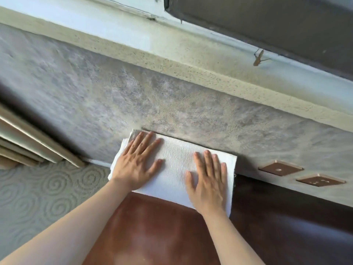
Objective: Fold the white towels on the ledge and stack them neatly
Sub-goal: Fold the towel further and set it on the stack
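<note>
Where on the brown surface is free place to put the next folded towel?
Bare room: the reddish-brown surface between the forearms, near side of the white towel. The darker strip right of it also looks free. Crowded: under the left hand and right hand, flat on the towel.

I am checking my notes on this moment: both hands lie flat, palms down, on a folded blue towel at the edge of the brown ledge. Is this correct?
Not quite. In the head view the folded towel is white, not blue. The rest holds: the left hand and the right hand lie flat, palms down, on it at the edge of the brown ledge.
</note>
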